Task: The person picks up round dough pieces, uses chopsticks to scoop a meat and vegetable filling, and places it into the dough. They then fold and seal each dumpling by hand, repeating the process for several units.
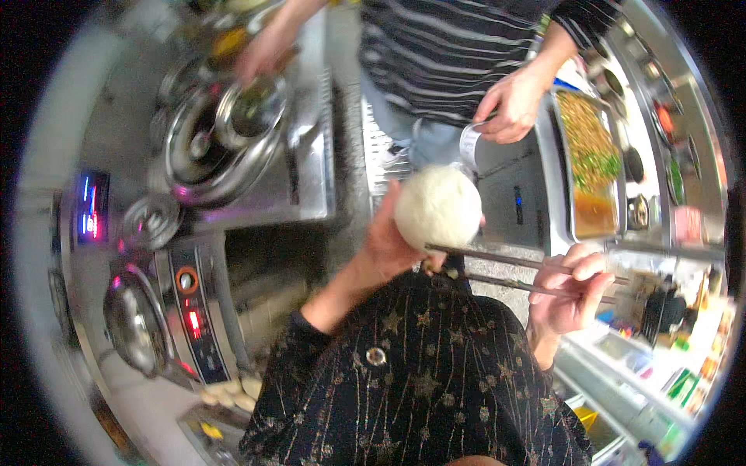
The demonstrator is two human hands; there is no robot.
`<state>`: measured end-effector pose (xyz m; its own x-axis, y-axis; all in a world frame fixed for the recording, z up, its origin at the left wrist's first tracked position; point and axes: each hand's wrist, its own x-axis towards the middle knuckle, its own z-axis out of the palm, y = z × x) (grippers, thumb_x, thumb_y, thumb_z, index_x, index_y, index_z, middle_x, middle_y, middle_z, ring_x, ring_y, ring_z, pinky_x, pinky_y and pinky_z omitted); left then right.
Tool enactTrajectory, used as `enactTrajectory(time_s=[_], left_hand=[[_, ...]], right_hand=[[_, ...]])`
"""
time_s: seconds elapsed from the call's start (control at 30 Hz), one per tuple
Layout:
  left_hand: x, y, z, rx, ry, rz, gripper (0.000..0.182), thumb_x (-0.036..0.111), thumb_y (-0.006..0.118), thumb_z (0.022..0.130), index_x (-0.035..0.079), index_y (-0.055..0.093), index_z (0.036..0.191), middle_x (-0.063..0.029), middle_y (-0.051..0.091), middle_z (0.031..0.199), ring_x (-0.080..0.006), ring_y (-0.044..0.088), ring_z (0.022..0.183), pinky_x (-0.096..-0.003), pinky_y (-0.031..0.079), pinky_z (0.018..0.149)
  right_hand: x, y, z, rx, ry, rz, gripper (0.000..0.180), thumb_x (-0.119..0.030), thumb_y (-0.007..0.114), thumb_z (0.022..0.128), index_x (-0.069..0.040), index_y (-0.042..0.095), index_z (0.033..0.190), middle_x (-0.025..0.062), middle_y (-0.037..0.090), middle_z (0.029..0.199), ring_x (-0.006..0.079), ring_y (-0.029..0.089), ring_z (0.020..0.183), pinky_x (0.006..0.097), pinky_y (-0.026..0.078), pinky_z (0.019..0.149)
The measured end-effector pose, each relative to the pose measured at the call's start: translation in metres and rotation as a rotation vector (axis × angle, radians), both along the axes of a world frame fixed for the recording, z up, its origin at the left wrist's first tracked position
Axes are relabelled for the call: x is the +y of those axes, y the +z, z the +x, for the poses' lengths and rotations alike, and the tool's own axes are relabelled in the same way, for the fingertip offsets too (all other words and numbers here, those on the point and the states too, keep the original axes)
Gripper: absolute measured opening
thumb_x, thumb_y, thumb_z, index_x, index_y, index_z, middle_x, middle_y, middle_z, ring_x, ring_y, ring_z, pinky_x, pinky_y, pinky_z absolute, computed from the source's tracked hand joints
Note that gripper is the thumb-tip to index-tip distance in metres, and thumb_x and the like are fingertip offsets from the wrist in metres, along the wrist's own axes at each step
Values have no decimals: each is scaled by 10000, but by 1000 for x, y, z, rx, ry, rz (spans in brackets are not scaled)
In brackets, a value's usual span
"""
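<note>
My left hand [387, 242] holds a round off-white thing [438, 207] from its near left side, in front of my chest. Its smooth, faintly mottled surface could be a bun or a bowl; blur leaves this unsettled. A pair of dark chopsticks [507, 257] is gripped in my right hand [568, 291], on the right. The chopsticks lie apart, pointing left; the upper tip overlaps the near edge of the round thing. Small brownish food bits [432, 265] show near the lower tip, just below the round thing. Part of my left fingers is hidden behind it.
Facing me, a person in a striped top [443, 58] holds a paper slip [470, 143]; the other hand reaches over metal pots [250, 113] on the left steel counter. Right stands a metal tray [591, 169] of chopped food. A lidded cooker [137, 323] sits lower left.
</note>
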<state>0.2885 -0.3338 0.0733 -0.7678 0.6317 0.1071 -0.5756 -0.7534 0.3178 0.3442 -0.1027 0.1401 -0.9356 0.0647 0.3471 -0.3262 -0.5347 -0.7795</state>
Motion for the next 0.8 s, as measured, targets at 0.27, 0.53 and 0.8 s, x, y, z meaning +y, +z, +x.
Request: enactTrajectory(time_s=[0.27,0.53,0.8], left_hand=[[168,-32,-30,-408,-447,-103,937,800,290,890,-22,566,1243,-204,676,1046,-322,701,726,-429,615,613],[352,-50,-129,-222,-286,-155,739,634,305,989,28,457,1383,-261,627,1135,-338,681,938,-458,603,626],[442,-59,-205,-122,-109,-383,702,593,313,997,22,495,1365,-176,657,1062,-258,666,885,-407,565,636]], right_hand=[[109,-6,28,-26,-543,-266,430,-447,347,1063,-77,451,870,56,409,708,147,412,412,278,406,341],[254,-29,-2,-243,-933,73,473,-462,327,1063,-47,546,1009,136,546,787,221,571,584,301,499,463],[333,-46,-74,-211,-875,647,707,-631,303,990,20,576,1031,183,648,863,279,688,733,347,578,624]])
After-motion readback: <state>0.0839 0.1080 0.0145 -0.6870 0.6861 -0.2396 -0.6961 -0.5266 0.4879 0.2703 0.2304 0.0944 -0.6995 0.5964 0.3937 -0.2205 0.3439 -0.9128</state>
